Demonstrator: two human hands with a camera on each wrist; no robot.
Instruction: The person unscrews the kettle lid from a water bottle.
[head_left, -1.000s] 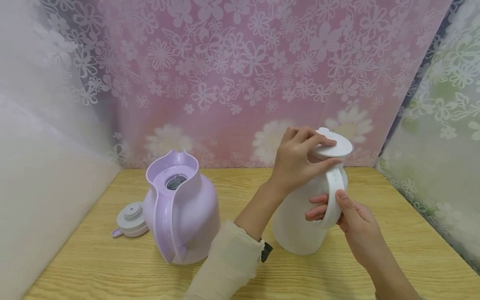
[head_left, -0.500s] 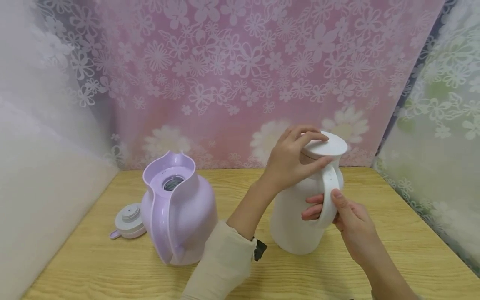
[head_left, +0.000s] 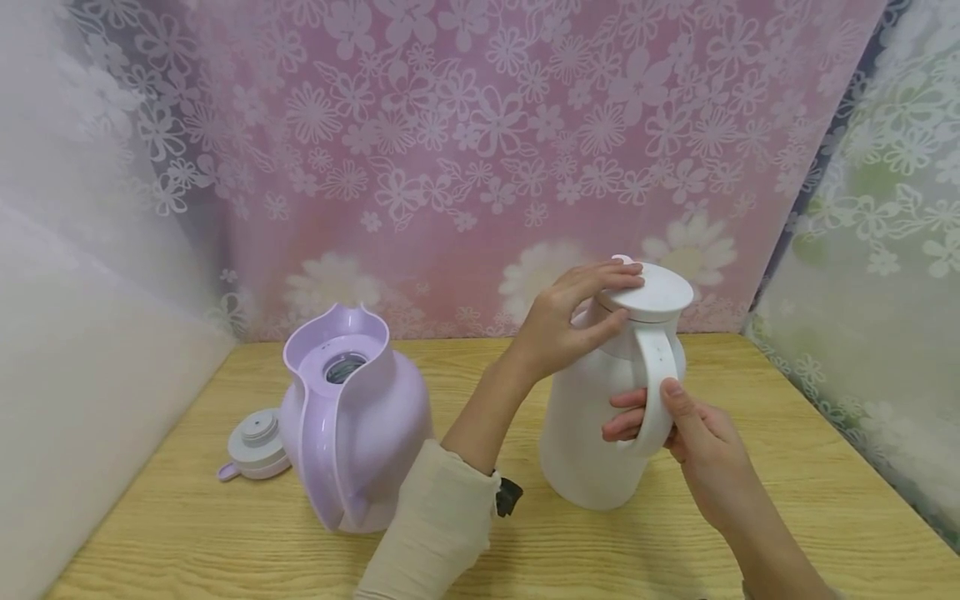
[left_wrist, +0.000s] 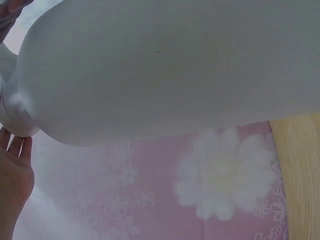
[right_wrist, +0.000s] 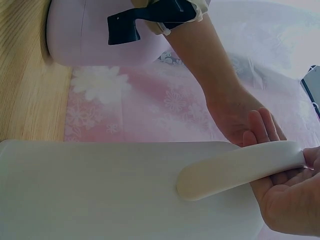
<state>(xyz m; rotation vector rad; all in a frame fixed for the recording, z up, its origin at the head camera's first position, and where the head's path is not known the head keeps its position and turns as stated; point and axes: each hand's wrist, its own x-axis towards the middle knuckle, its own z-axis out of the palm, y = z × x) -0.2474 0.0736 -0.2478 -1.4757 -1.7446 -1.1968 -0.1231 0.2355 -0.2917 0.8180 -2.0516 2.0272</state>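
A white thermos jug (head_left: 592,433) stands upright right of centre in the head view, its white lid (head_left: 660,293) on top. My left hand (head_left: 558,321) lies over the lid's left side. Its fairly straight fingers rest on the lid's top, while the thumb reaches along just below the rim. My right hand (head_left: 708,450) grips the jug's handle (head_left: 656,392), fingers through the loop and thumb on the outside. In the right wrist view the handle (right_wrist: 240,170) crosses in front of those fingers. The jug's body (left_wrist: 165,70) fills much of the left wrist view.
A lilac thermos jug (head_left: 390,425) stands uncovered at the left, its round mouth (head_left: 345,367) showing. Beside it a grey and lilac stopper (head_left: 258,446) lies on the wooden table (head_left: 495,550). Flower-patterned pink sheeting (head_left: 450,167) hangs behind, with pale sheeting (head_left: 892,333) on the right.
My left hand has slid left across the lid, and its fingers have straightened. The lid sits more level, its small tab showing further left. My right hand keeps hold of the handle.
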